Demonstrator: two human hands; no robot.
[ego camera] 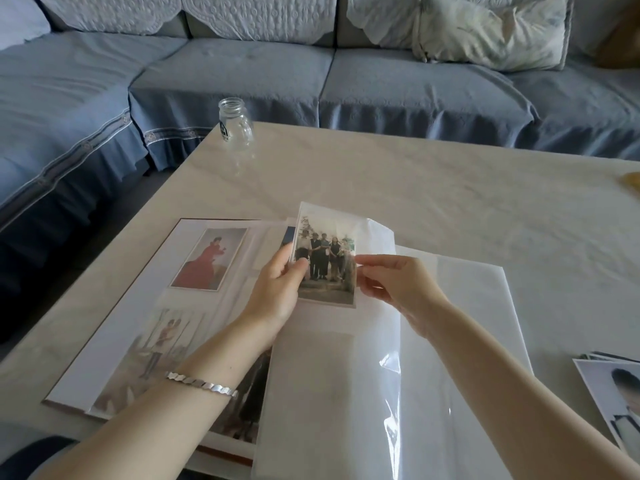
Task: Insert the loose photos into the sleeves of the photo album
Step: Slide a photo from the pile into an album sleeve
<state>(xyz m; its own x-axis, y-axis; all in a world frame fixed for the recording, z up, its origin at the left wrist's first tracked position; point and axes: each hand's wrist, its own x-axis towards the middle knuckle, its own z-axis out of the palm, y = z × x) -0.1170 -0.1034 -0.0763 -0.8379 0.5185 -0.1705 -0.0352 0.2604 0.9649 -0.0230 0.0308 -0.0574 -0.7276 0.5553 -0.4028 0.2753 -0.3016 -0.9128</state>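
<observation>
Over the table (450, 202), hands (277, 289) (398, 282) pinch photo (329, 282) edges.

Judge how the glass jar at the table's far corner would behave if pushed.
The jar looks empty and clear, so it is probably light and likely to slide on the smooth table. It stands upright, taller than wide, so a high push might tip it, and its round body could roll. It sits near the edge; a fall would likely break it.

No legible text; the dark label (224, 132) on the glass jar (239, 128) is too small to read.
</observation>
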